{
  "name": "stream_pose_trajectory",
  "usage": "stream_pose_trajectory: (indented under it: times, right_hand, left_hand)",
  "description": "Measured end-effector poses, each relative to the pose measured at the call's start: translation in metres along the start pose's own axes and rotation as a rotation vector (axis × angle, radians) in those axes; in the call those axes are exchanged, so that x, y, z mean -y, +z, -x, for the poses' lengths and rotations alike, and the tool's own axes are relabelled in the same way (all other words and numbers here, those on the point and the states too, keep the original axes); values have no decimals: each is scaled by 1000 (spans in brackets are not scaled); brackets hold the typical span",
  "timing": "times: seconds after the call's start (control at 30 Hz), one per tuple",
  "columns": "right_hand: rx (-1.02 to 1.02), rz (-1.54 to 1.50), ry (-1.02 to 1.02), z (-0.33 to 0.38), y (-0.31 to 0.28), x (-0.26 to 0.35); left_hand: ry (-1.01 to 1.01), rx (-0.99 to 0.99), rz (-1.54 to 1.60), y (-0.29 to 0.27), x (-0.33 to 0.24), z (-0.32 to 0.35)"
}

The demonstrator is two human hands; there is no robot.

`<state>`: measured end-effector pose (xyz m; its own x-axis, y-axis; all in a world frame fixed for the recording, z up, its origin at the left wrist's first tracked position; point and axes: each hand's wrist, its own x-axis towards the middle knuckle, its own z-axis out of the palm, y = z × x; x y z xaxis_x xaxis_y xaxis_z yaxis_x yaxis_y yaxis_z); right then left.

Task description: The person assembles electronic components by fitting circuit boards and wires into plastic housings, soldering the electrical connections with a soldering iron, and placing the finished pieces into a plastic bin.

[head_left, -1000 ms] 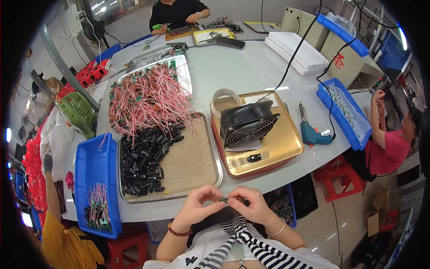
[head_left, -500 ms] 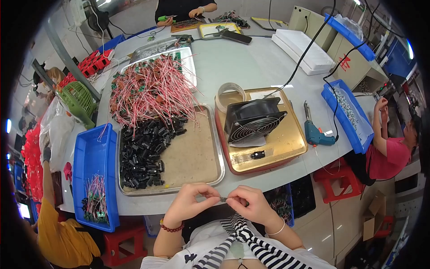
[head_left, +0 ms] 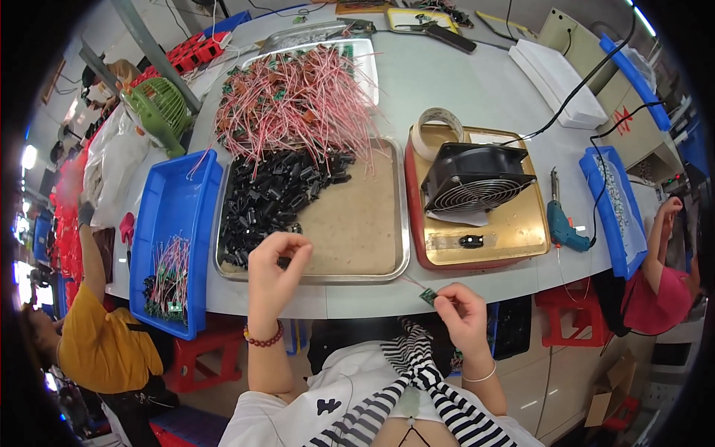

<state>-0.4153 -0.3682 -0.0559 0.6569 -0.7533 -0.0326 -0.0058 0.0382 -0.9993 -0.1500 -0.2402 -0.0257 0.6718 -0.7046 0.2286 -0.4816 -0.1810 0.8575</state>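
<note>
My right hand (head_left: 463,313) pinches a small green circuit board (head_left: 428,296) by its edge, in front of the table; a thin reddish wire trails from the board. Over the front rim of a metal tray (head_left: 350,279), my left hand (head_left: 277,268) is raised with thumb and forefinger curled together. A bit of black shows beside its fingers, but I cannot tell whether it is held. Next to that hand, black plastic housings (head_left: 272,197) are heaped in the tray's left part.
Boards with pink-white wires (head_left: 298,104) overflow a white tray behind. Left stands a blue bin (head_left: 175,201) with wired boards. Right are a black fan (head_left: 480,179) on a gold-topped box (head_left: 514,246), one housing (head_left: 471,241), and a teal soldering gun (head_left: 566,227). Co-workers sit on both sides.
My hands, together before, have come apart: the left went up and left to the tray, the right moved rightward with the circuit board now plainly visible. The whole view has shifted.
</note>
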Motion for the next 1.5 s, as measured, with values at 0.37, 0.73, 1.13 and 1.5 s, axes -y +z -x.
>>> stream_pose_trajectory:
  times: [0.37,0.73,1.13,1.5]
  right_hand:
    - [4,-301,18,5,14,-8]
    - [-127,227,-330,-2,5,3]
    - [-143,50,-328,-6,8,7]
    - [-252,-195,-298,0,17,0]
  left_hand:
    - [33,534,432,78,-35,38]
    - [-72,423,910,115,-35,55]
    - [197,354,320,101,-53,50]
    - [129,412,452,101,-52,46]
